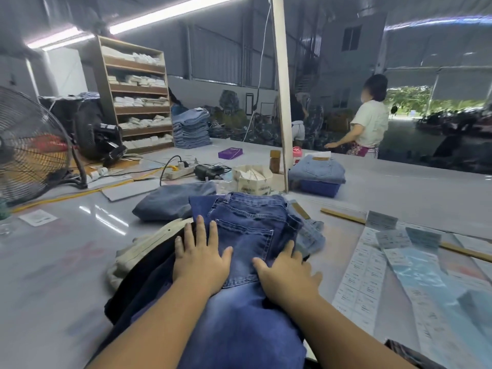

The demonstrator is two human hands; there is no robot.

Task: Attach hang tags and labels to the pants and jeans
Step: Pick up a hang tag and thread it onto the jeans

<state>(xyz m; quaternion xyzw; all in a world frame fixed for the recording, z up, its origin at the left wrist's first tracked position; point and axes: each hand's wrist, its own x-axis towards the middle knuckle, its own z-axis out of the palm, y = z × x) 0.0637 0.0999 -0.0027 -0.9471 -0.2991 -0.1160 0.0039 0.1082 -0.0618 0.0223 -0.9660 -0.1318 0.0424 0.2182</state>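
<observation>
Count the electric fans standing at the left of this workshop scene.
2. A large fan stands at the far left edge; a smaller black fan sits behind it, before the shelf unit. Others may be hidden.

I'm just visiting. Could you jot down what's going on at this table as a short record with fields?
Place: garment workshop, long grey table
Work piece: dark blue jeans, back pocket up
Left hand: flat on the jeans, fingers straight
Right hand: flat on the jeans, near the pocket edge
Beneath: beige pants
Supplies: label sheets to the right, box of hang tags behind
Tag attached: none visible
</observation>
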